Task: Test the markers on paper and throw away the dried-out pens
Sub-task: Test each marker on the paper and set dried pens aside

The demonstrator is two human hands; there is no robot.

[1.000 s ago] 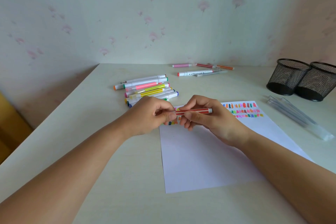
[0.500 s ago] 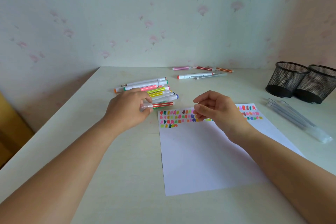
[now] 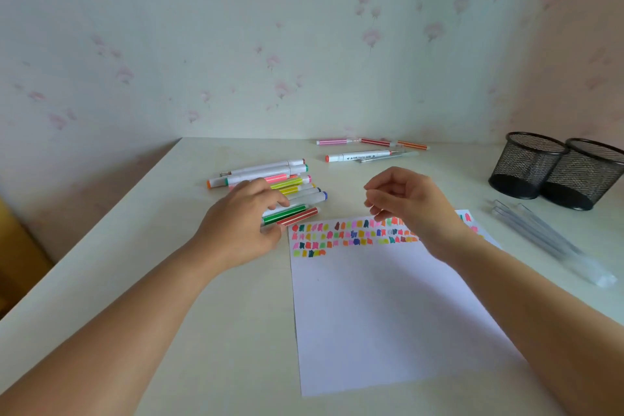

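**A:** Where is the red striped marker?

**B:** It lies at the near side of the marker pile, left of the middle of the desk. It is against a green marker and just beside the far left corner of the paper.

**A:** And the hands?

**B:** The left hand lies over the pile with fairly straight fingers, gripping nothing. Its thumb is by the red marker's end, and I cannot tell if it touches. The right hand hovers over the swatches, loosely curled and empty.

**A:** How would the marker handle?

**B:** It looks like light, stiff, smooth plastic, so it will probably roll. Pinch it mid-barrel.
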